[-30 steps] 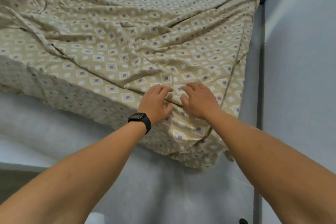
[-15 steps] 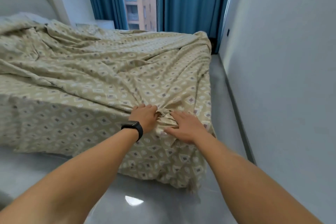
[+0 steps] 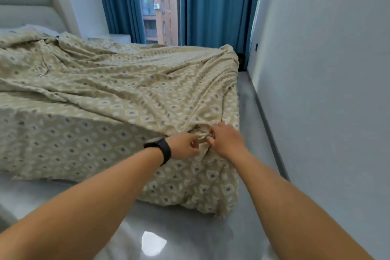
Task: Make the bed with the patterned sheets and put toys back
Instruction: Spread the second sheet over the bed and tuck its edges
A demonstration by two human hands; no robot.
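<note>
At the near foot corner of the bed (image 3: 63, 137), the left hand (image 3: 183, 148) and right hand (image 3: 226, 141) each pinch a gathered fold of the patterned sheet (image 3: 130, 91), fingers (image 3: 211, 133) curled into the cloth. The sheet lies rumpled across the mattress and hangs toward the floor (image 3: 190, 228). To do this step well, pull the bunch outward and down along the corner, evenly with both hands, so the diagonal creases flatten before tucking. No toys are in view.
</note>
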